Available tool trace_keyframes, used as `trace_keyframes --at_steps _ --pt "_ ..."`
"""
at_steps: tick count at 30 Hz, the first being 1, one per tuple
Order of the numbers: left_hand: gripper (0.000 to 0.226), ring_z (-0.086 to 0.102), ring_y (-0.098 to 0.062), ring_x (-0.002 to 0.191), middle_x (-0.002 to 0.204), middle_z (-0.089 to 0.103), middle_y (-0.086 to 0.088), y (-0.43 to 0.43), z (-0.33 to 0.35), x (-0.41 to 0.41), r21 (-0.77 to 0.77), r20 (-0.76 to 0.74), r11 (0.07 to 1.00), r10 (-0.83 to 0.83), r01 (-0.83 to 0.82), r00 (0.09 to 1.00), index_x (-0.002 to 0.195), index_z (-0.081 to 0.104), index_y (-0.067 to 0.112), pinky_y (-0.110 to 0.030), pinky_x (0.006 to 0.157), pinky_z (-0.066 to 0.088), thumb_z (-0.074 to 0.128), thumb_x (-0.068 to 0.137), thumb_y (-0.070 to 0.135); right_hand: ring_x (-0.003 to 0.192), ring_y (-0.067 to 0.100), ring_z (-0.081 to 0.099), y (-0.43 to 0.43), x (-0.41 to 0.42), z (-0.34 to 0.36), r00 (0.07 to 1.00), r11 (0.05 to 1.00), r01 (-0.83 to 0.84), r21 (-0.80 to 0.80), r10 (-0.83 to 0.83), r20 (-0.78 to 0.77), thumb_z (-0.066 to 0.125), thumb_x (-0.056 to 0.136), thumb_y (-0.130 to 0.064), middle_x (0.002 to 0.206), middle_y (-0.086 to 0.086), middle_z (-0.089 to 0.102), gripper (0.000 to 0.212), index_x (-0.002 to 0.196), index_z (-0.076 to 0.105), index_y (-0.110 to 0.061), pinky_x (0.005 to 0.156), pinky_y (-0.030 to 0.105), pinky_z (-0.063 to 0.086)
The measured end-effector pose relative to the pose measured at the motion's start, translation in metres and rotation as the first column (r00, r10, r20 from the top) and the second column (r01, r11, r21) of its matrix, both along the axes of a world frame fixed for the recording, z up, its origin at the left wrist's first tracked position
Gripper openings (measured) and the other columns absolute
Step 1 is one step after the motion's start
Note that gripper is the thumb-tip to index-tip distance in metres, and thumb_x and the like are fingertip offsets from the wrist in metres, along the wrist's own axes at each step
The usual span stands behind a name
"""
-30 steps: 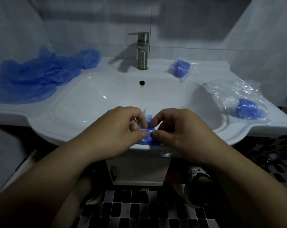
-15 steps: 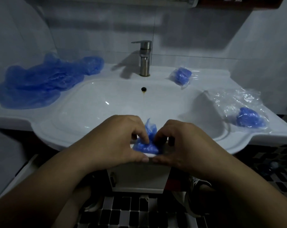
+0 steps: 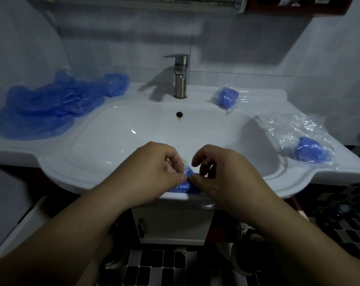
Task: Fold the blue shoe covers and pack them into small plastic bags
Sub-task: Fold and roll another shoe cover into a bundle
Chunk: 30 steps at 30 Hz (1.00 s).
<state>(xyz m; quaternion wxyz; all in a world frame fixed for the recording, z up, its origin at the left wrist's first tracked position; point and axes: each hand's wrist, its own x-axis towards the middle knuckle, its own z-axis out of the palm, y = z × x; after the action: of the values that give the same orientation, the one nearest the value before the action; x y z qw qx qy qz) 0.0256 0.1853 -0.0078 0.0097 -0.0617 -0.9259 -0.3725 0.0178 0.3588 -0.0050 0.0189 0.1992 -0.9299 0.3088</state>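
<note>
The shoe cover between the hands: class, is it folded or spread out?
Folded: the shoe cover is a compact blue wad on the sink rim, pinched between left hand and right hand.

Open basin (image 3: 133, 129) ahead; faucet (image 3: 180, 79) behind; cover pile (image 3: 51, 104) left; bags (image 3: 288, 124) right.

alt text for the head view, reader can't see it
A left hand and a right hand pinch a small folded blue shoe cover on the front rim of a white sink. Unfolded shoe covers are heaped at the left; a packed bag lies right of the faucet, and crumpled clear bags with another blue bundle lie further right.
</note>
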Motion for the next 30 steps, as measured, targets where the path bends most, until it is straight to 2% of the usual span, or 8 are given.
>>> trace_keyframes --at_steps 2,5,10,14,20,23,26,30 --pt "0.012 0.062 -0.005 0.056 0.061 0.069 0.007 0.000 -0.001 0.001 -0.018 -0.021 1.000 0.018 -0.019 1.000 0.075 0.068 0.027 -0.023 0.055 0.047 0.080 0.078 0.026 0.071 0.002 0.054 0.001 0.002 0.001 0.999 0.998 -0.046 0.032 0.046 -0.019 0.069 0.086 -0.032 0.081 -0.013 0.058 0.003 0.089 0.068 -0.034 0.056 0.011 0.036" --pt "0.012 0.057 0.006 0.065 0.068 0.065 0.017 -0.002 -0.001 0.003 -0.124 -0.099 0.992 -0.010 -0.003 0.995 0.068 0.071 0.032 -0.011 0.052 0.035 0.079 0.076 0.029 0.076 0.003 0.058 0.008 0.004 0.001 0.993 0.989 -0.113 0.093 0.116 -0.033 0.074 0.078 -0.046 0.086 -0.013 0.061 0.020 0.093 0.073 -0.033 0.065 0.016 0.045" --pt "0.012 0.061 -0.001 0.075 0.082 0.067 0.019 -0.011 0.005 0.007 -0.170 -0.017 0.970 -0.178 0.172 0.984 0.074 0.074 0.044 -0.023 0.064 0.048 0.081 0.066 0.050 0.074 0.006 0.059 0.014 0.001 0.001 0.981 0.978 -0.181 0.106 0.187 -0.042 0.076 0.073 -0.047 0.082 -0.008 0.063 0.024 0.090 0.074 -0.030 0.066 0.025 0.048" --pt "0.008 0.062 -0.006 0.064 0.071 0.070 0.008 -0.010 0.008 0.006 -0.140 -0.012 0.977 -0.163 0.160 0.987 0.073 0.078 0.033 -0.026 0.059 0.047 0.079 0.076 0.040 0.072 0.007 0.060 0.015 -0.002 0.000 0.981 0.977 -0.194 0.087 0.195 0.005 0.068 0.084 -0.046 0.081 -0.005 0.065 0.016 0.088 0.073 -0.031 0.066 0.030 0.049" --pt "0.020 0.058 -0.009 0.054 0.063 0.070 -0.001 -0.004 0.004 -0.003 -0.128 0.035 0.992 -0.017 0.021 0.999 0.066 0.078 0.024 -0.022 0.050 0.041 0.076 0.080 0.038 0.062 0.000 0.056 0.003 -0.011 -0.005 0.997 0.998 -0.054 0.020 0.052 0.060 0.067 0.086 -0.040 0.071 -0.013 0.062 0.021 0.105 0.067 -0.032 0.056 0.014 0.034" --pt "0.015 0.064 -0.011 0.063 0.068 0.072 0.003 -0.004 0.001 -0.006 -0.101 0.050 0.994 0.037 -0.031 0.998 0.073 0.077 0.026 -0.028 0.058 0.049 0.079 0.076 0.040 0.060 0.006 0.051 -0.001 -0.016 -0.004 0.995 0.986 -0.083 0.147 0.072 0.074 0.058 0.091 -0.041 0.075 -0.006 0.062 0.021 0.091 0.071 -0.024 0.053 0.018 0.030" --pt "0.007 0.063 0.000 0.070 0.079 0.072 0.014 -0.005 0.001 -0.007 -0.119 0.054 0.993 -0.017 0.023 0.998 0.084 0.079 0.035 -0.019 0.059 0.047 0.077 0.079 0.040 0.073 0.009 0.060 0.000 -0.015 0.001 0.982 0.980 -0.144 0.139 0.125 0.141 0.056 0.094 -0.035 0.085 -0.001 0.068 0.022 0.097 0.076 -0.026 0.058 0.018 0.039" --pt "0.007 0.064 -0.009 0.070 0.075 0.072 0.014 -0.002 0.005 -0.006 -0.139 0.012 0.988 -0.067 0.067 0.998 0.074 0.078 0.034 -0.027 0.062 0.050 0.077 0.080 0.030 0.087 0.006 0.061 0.002 -0.011 0.003 0.989 0.990 -0.111 0.083 0.102 0.108 0.063 0.090 -0.036 0.103 -0.007 0.069 0.018 0.104 0.074 -0.031 0.065 0.008 0.039"
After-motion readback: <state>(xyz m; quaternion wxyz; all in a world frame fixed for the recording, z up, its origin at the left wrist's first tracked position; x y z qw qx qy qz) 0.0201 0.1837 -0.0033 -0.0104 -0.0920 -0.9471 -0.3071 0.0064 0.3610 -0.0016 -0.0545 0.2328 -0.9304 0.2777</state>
